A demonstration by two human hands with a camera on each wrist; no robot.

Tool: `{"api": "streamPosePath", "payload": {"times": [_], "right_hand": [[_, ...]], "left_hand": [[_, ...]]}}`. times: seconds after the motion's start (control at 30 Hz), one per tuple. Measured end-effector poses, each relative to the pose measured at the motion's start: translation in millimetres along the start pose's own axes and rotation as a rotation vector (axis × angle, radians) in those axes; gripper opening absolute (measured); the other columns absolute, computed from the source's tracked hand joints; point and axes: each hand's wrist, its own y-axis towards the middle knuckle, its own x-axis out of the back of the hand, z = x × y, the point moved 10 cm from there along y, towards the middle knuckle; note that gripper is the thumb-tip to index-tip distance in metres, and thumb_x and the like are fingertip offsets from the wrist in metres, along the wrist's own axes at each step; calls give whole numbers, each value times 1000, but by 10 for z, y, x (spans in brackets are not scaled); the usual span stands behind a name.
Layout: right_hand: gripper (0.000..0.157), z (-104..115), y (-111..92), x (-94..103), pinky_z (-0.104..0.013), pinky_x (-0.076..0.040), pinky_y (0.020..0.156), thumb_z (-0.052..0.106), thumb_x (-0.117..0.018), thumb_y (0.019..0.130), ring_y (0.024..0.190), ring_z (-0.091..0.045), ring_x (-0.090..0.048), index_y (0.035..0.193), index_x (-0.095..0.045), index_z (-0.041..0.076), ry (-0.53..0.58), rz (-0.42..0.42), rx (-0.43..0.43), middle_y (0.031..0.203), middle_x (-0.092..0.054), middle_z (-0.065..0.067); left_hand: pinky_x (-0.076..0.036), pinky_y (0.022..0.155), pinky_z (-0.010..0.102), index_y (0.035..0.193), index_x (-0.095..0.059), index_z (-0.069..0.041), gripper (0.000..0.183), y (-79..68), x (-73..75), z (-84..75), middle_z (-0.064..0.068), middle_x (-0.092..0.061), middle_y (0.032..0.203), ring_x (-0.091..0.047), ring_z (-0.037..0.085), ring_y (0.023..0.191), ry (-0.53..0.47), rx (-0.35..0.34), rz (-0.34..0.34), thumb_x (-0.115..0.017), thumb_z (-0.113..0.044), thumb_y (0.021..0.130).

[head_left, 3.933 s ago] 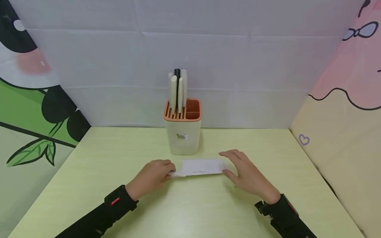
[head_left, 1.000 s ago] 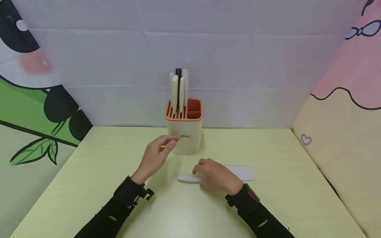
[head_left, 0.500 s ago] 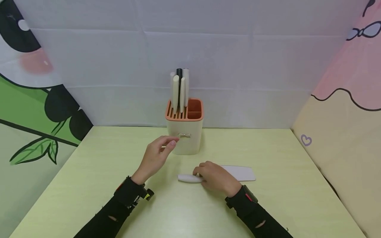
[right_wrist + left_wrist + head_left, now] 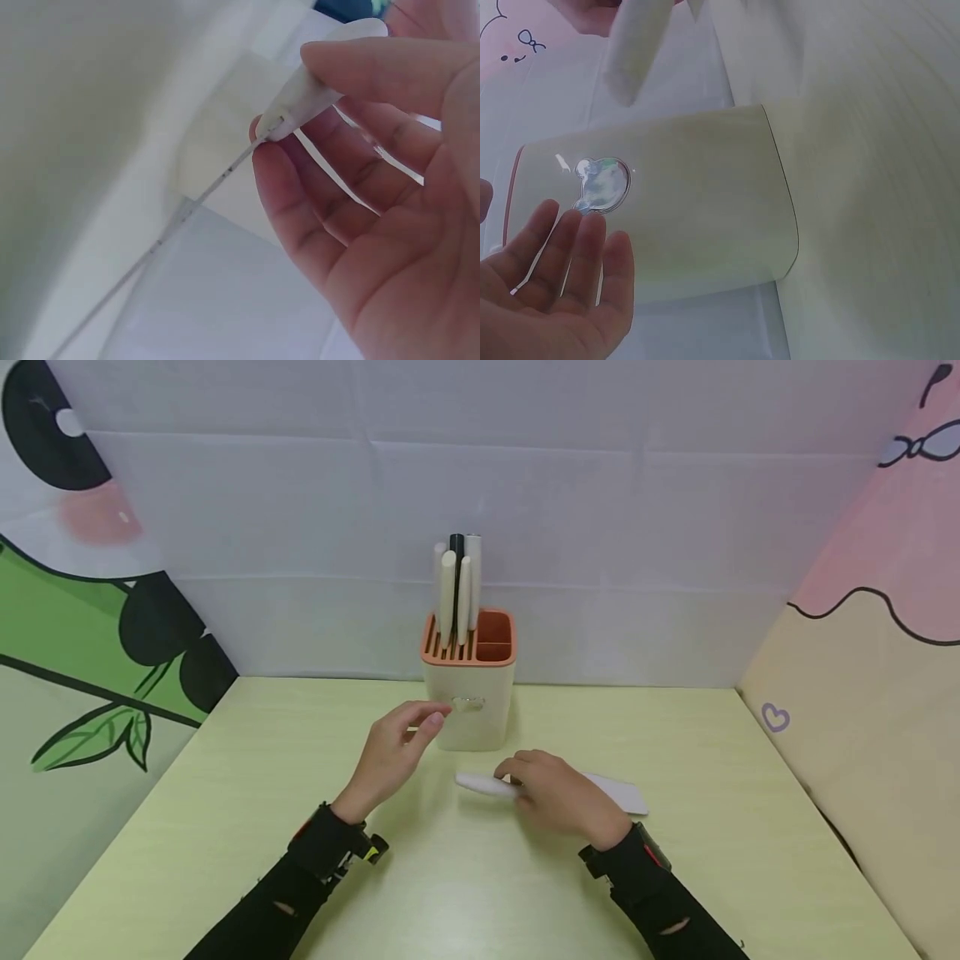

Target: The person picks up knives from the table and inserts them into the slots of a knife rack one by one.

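Observation:
A white cleaver, its pale handle (image 4: 480,784) pointing left and its broad blade (image 4: 618,793) right, is in front of the knife holder (image 4: 480,727). My right hand (image 4: 558,797) grips the handle near the blade from above, hiding part of the cleaver. The handle end is tilted up off the table. In the right wrist view the thumb and fingers pinch the handle (image 4: 300,97), and the blade (image 4: 180,217) shows edge-on. With fingers loosely bent and nothing held, my left hand (image 4: 390,752) hovers by the holder's front; its palm (image 4: 570,300) faces up in the left wrist view.
Several white-handled knives (image 4: 447,597) and a black-handled one (image 4: 457,547) stand in the holder's left slots. At the right of its orange top is a divided compartment (image 4: 494,627). A pale wall cloth (image 4: 637,568) rises behind the wooden table (image 4: 300,718).
Earlier the left hand held the cleaver's handle; it has let go and moved up beside the holder. The right hand has taken the handle and, in the last half second, raised it slightly.

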Motion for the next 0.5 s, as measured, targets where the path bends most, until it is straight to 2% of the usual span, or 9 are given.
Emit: {"api": "streamPosePath", "payload": {"times": [0.13, 0.3, 0.5], "right_hand": [[29, -32, -22, 194, -33, -58, 84, -2, -74, 94, 92, -14, -64, 120, -72, 10, 39, -25, -31, 103, -69, 0], [31, -40, -81, 458, -32, -57, 81, -2, -75, 95, 89, -13, -62, 124, -69, 9, 103, -76, -29, 106, -69, 1], [35, -46, -174, 749, -34, -60, 84, -1, -76, 96, 95, -11, -68, 128, -67, 8, 209, -160, -17, 113, -70, 2]], "left_hand": [[-61, 94, 52, 134, -73, -16, 32, -2, -10, -5, 3, -72, 131, -69, 22, 114, 2, 2, 1, -60, -34, 111], [-61, 94, 52, 134, -73, -16, 32, -9, -18, 0, 3, -72, 131, -68, 22, 115, -2, 6, 4, -60, -33, 111], [-61, 94, 52, 133, -73, -16, 31, -17, -39, -9, 3, -72, 130, -68, 22, 114, 0, 7, 14, -60, -33, 111]]}}
